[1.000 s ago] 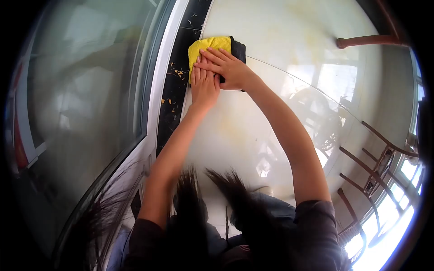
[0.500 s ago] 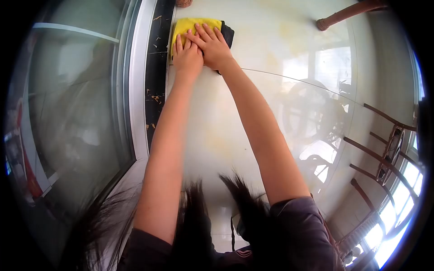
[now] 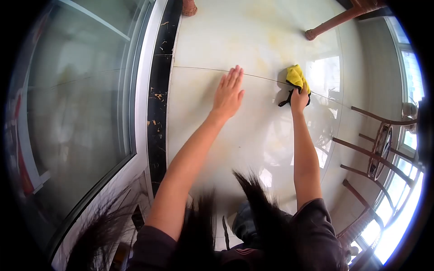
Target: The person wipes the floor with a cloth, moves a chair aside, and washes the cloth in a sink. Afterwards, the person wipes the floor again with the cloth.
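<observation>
A yellow cloth with black edging (image 3: pixel 296 76) is bunched up in my right hand (image 3: pixel 299 98), above the glossy floor at the right of the middle. My right fingers are closed round it, partly hidden by its folds. My left hand (image 3: pixel 229 92) holds nothing; its fingers are stretched out and the thumb stands a little apart. It is over the pale tiled floor (image 3: pixel 217 149), close to a tile joint; whether it touches the floor I cannot tell.
A glass sliding door (image 3: pixel 81 90) in a white frame runs along the left, with a black marbled strip (image 3: pixel 159 97) beside it. Brown furniture legs (image 3: pixel 330 23) stand at the top, and a brown chair (image 3: pixel 382 151) at the right near bright windows. Dark hair hangs in the lower view.
Both hands were pressing the spread cloth on the floor by the black strip. My right hand has gathered it and carried it right and nearer; my left hand has let go and moved slightly right.
</observation>
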A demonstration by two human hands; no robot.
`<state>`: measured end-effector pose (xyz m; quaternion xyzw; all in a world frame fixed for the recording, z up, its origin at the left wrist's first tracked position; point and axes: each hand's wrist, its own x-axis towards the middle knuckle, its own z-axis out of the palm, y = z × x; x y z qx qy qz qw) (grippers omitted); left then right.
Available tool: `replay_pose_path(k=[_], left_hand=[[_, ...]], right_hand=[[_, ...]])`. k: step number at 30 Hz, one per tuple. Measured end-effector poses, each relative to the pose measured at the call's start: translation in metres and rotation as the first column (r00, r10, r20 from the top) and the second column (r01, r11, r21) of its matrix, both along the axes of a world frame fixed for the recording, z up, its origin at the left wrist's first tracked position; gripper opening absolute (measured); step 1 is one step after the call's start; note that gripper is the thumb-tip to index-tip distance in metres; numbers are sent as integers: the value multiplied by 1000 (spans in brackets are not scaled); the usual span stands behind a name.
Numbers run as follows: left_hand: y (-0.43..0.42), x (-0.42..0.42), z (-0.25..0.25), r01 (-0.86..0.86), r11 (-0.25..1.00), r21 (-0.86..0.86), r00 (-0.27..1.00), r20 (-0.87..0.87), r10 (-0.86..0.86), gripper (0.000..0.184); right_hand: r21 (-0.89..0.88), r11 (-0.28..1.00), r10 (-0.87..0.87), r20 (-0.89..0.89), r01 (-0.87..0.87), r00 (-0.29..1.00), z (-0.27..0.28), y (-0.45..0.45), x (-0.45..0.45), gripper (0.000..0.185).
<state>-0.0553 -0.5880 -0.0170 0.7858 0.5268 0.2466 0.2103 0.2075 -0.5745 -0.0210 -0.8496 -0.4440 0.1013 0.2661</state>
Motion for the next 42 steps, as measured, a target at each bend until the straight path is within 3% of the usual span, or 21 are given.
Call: replay_pose_path(k=[3, 4, 7, 8, 10, 11, 13, 14, 16, 18, 20, 22, 28, 29, 31, 32, 33, 36, 38, 39, 42], left_hand=[[5, -59, -16, -227, 973, 29, 955, -191, 229, 59], [6, -67, -20, -268, 962, 54, 940, -202, 274, 58], [17, -55, -25, -266, 962, 67, 950, -154, 273, 57], [22, -48, -28, -262, 962, 75, 954, -133, 270, 56], [31, -20, -43, -242, 963, 118, 968, -34, 248, 53], [29, -10, -68, -294, 950, -105, 857, 412, 310, 53], [33, -4, -44, -343, 939, 38, 937, 81, 339, 55], [34, -4, -32, -311, 949, -45, 942, 116, 314, 52], [35, -2, -28, -289, 943, -167, 932, 176, 317, 51], [39, -3, -29, -278, 946, -168, 953, 74, 294, 51], [40, -3, -30, -259, 952, -161, 966, -27, 258, 51], [42, -2, -33, -303, 951, -69, 941, -178, 287, 55], [49, 1, -14, -331, 936, -116, 901, -333, 278, 54], [50, 2, -14, -335, 934, -123, 898, -343, 277, 55], [52, 2, -10, -331, 933, -140, 918, -276, 284, 56], [54, 2, -8, -340, 930, -139, 918, -262, 297, 56], [55, 3, -7, -342, 929, -140, 916, -271, 296, 56], [55, 3, -6, -350, 925, -150, 895, -344, 283, 55], [56, 3, -4, -347, 931, -113, 907, -291, 303, 53], [54, 1, -7, -344, 929, -137, 882, -386, 270, 55], [49, -1, -22, -319, 941, -113, 883, -396, 251, 55]], right_hand=[[354, 932, -20, -166, 78, 986, 12, 21, -48, 20], [315, 949, 50, -241, 29, 969, 22, 27, -72, 19], [475, 834, 409, -194, -280, 891, 42, 45, -157, 58], [505, 750, 520, -52, -427, 853, 38, 55, -181, 64], [368, 646, 722, -9, -669, 692, 44, 74, -228, 71], [267, 546, 807, 85, -794, 584, 30, 88, -247, 70], [27, 401, 902, 164, -916, 400, 0, 100, -276, 68], [-95, 364, 924, 161, -927, 346, -11, 101, -281, 66], [32, 329, 936, 122, -944, 330, -18, 104, -274, 64], [-37, 309, 941, 154, -950, 300, -18, 113, -265, 63], [-84, 382, 913, 187, -920, 362, -17, 135, -254, 63], [-29, 566, 817, 156, -824, 555, -18, 163, -217, 62], [-16, 947, 314, 250, -321, 916, -26, 130, -15, 66], [-8, 977, 207, 264, -213, 942, -31, 106, 21, 67], [94, 976, 158, 316, -196, 936, -32, 55, 85, 63], [38, 991, 103, 380, -126, 919, -24, 34, 100, 60], [-78, 997, 42, 337, -17, 941, -15, 19, 112, 59], [67, 997, -21, -60, 25, 998, 12, 34, 102, 62], [150, 954, 248, 105, -262, 963, 47, 71, 18, 66], [157, 908, 385, 55, -389, 921, 54, 86, -24, 68], [248, 582, 782, 93, -775, 617, 34, 117, -149, 67]])
